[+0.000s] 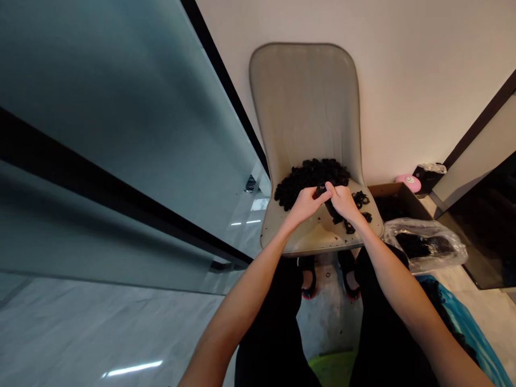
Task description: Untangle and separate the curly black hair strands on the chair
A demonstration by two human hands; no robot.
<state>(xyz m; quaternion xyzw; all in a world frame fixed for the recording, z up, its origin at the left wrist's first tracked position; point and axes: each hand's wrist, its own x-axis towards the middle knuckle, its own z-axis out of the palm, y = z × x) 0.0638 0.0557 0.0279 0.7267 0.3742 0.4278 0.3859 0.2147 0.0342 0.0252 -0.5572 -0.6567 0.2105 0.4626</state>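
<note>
A heap of small black pieces [312, 174] lies on the seat of a beige chair [304, 102]. In front of the heap, my left hand [307, 203] and my right hand [342, 201] meet with thumbs and fingers pinched close together. Between them is a black piece [334, 211], its lower part hanging below my right hand; its exact kind cannot be made out. To the right of my right hand lie several loose black pieces with holes [360, 199]. Small black crumbs are scattered over the front of the seat.
On the right stand a cardboard box [411, 193] with dark contents, a clear plastic bag [447, 258] holding black pieces and a blue bag [470, 317]. A pink round object [409, 183] sits behind the box. A dark-framed glass panel [121, 134] fills the left.
</note>
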